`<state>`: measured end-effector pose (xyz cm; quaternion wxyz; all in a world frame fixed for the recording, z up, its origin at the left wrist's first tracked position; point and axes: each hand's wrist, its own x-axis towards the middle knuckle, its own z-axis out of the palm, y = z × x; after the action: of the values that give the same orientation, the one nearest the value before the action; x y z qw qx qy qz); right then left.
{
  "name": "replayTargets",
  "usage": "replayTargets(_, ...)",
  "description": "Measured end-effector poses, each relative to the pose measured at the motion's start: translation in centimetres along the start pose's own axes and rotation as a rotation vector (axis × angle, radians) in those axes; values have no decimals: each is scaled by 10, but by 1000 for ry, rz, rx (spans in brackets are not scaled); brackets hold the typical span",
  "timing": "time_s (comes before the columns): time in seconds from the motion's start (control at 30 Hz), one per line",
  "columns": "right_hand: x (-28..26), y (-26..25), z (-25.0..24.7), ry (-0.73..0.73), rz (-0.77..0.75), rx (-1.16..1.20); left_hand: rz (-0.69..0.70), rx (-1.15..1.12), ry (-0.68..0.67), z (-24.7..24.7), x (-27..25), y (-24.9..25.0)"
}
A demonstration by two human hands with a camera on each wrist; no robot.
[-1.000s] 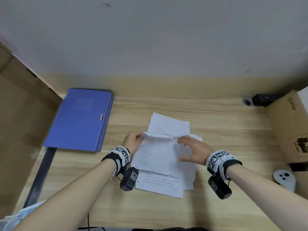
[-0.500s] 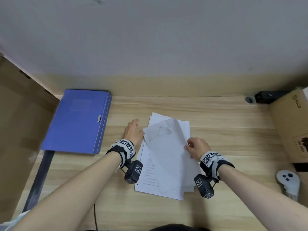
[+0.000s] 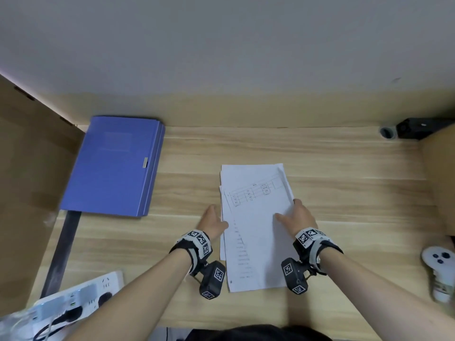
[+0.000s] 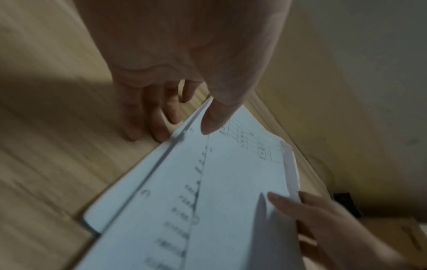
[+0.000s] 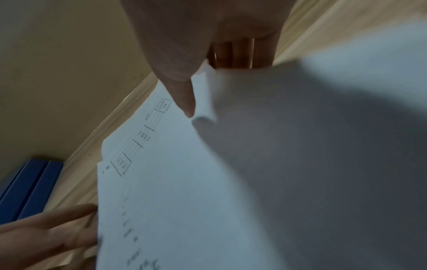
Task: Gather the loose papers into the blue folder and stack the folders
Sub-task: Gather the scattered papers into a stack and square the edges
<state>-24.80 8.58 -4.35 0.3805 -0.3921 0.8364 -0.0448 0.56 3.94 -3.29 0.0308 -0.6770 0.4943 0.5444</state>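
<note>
White printed papers [image 3: 256, 225] sit in a near-squared pile at table centre, a ruled grid on the top sheet. Blue folders [image 3: 113, 166] lie closed and stacked at ten o'clock.

Bare forearms are seen, no sleeves. A black strap with white square-coded marker tiles is worn on each wrist, and a small black camera block bearing coded tags is hung beneath each.

Folders [image 3: 112, 166] were blue-purple, papers [image 3: 256, 227] white with black printed tables, counter [image 3: 344, 180] light woodgrain, wrist bands [image 3: 197, 242] black-and-white checkered.
</note>
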Motion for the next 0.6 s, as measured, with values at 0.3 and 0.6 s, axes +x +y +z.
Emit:
replayTargets(0.3, -14, 3, 17, -102, -5, 258, -56, -146, -11, 6, -4, -3)
replayTargets(0.6, -33, -18, -21, -36, -191, 568, -23, -608, 7, -6, -1, 13)
